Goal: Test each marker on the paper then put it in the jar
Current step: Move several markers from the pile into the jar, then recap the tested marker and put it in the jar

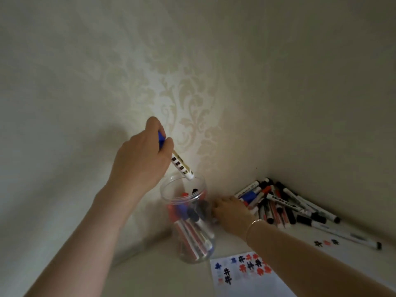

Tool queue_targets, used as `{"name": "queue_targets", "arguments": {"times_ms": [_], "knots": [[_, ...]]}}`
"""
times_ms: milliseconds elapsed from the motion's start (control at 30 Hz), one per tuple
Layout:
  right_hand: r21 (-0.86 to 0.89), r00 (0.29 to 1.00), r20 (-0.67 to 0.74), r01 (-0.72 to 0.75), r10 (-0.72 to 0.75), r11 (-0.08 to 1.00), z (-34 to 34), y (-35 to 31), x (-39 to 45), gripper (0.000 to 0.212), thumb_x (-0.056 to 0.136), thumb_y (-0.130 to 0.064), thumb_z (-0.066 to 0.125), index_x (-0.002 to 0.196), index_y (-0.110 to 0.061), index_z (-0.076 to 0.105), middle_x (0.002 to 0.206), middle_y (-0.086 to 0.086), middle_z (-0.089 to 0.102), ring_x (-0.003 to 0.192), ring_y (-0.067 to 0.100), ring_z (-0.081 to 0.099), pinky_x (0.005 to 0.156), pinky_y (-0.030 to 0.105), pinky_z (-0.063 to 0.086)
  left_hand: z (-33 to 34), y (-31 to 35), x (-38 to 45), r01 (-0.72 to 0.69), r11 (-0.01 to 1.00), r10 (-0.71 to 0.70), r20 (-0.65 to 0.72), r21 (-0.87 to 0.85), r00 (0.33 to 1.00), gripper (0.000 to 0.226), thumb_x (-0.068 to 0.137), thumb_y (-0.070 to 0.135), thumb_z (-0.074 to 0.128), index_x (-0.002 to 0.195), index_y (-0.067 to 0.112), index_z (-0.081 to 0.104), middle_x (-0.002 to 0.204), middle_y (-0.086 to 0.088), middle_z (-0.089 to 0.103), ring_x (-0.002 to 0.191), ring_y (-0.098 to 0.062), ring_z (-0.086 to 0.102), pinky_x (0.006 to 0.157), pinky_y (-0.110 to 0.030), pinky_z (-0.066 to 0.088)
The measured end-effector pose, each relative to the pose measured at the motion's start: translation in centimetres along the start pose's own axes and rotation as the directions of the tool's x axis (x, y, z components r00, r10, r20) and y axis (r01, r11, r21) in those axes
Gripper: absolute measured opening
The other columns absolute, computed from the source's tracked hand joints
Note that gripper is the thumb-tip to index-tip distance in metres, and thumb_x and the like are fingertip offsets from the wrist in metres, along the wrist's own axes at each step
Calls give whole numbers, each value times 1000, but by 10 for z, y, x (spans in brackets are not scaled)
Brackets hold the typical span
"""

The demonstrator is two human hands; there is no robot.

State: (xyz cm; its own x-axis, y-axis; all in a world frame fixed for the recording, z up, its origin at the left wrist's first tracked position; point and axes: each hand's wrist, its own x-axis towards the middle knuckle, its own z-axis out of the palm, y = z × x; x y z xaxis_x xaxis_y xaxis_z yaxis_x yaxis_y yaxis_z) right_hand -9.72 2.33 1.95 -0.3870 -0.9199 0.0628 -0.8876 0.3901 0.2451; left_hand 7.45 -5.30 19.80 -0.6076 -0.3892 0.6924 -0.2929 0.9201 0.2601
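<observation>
Lying flat at the near edge of the pale surface [235, 239], a white paper sheet with scribbled test marks [246, 281] is seen. A clear plastic jar of markers [188, 224] is steadied by the right hand [232, 213], its grip hidden. A blue-capped white marker [182, 166] is pinched in the left hand [142, 159], tail at the jar's mouth.

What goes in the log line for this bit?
left hand holds blue-capped marker over jar | right hand at marker pile
</observation>
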Motion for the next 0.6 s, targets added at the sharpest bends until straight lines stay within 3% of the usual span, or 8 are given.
{"name": "queue_targets", "arguments": {"times_ms": [100, 200, 267, 333, 400, 467, 533, 600], "knots": [[36, 998, -57, -31, 33, 999, -7, 0, 2, 33, 94, -17, 48, 127, -12, 51, 129, 11, 52, 119, 31, 50, 99, 40, 37, 13, -7, -3, -8, 995, -7, 142, 101, 990, 10, 95, 30, 42, 91, 21, 38, 69, 0, 58, 68, -27, 58, 64, -39, 45], [333, 953, -207, -146, 224, 932, -30, 12, 4, 30, 91, -13, 50, 121, -12, 47, 123, 10, 52, 107, 30, 56, 81, 34, 41, 23, -13, -2, -2, 994, -35, 325, 114, 945, 9, 96, 29, 43, 92, 21, 41, 75, 0, 58, 71, -25, 59, 64, -39, 45], [603, 873, -296, -145, 389, 785, -51, 22, 3, 19, 92, -14, 48, 110, -12, 47, 112, 10, 52, 90, 29, 56, 69, 31, 40, 29, -15, -2, 26, 999, -35, 474, 27, 880, 6, 96, 26, 46, 93, 21, 45, 84, 0, 60, 76, -21, 62, 69, -38, 50], [803, 796, -287, -104, 533, 587, -71, 29, 2, 8, 91, -15, 52, 95, -15, 45, 96, 5, 53, 72, 18, 52, 56, 25, 38, 35, -17, 0, 10, 1000, -6, 574, -5, 819, 1, 94, 22, 52, 94, 21, 52, 86, 3, 58, 75, -15, 59, 64, -29, 47], [924, 746, -248, -9, 618, 382, -89, 32, 0, 12, 92, -14, 55, 95, -17, 43, 87, -2, 53, 68, 8, 53, 47, 14, 37, 42, -17, 3, -38, 999, 21, 652, 12, 758, 9, 88, 16, 58, 94, 22, 61, 88, 5, 58, 75, -10, 55, 60, -22, 41], [978, 739, -187, 76, 648, 196, -99, 29, -3, 22, 92, -13, 57, 106, -19, 42, 86, -8, 51, 73, 7, 57, 54, 14, 46, 50, -18, 8, -92, 994, 21, 724, 59, 689, 15, 85, 14, 61, 96, 23, 66, 96, 5, 60, 84, -12, 57, 63, -20, 43], [993, 731, -109, 104, 674, 49, -101, 25, -3, 26, 91, -13, 60, 111, -19, 44, 88, -7, 53, 81, 14, 61, 69, 26, 56, 57, -18, 13, -114, 989, 1, 764, 95, 645, 12, 82, 21, 68, 94, 25, 65, 98, 5, 61, 89, -14, 58, 66, -22, 46], [995, 717, -36, 92, 696, -44, -98, 21, -3, 25, 89, -13, 61, 113, -12, 52, 91, -1, 59, 84, 18, 64, 78, 37, 58, 61, -17, 19, -105, 989, -29, 833, 105, 553, 17, 76, 31, 76, 89, 22, 67, 92, 7, 65, 85, -14, 62, 69, -25, 51]]}}
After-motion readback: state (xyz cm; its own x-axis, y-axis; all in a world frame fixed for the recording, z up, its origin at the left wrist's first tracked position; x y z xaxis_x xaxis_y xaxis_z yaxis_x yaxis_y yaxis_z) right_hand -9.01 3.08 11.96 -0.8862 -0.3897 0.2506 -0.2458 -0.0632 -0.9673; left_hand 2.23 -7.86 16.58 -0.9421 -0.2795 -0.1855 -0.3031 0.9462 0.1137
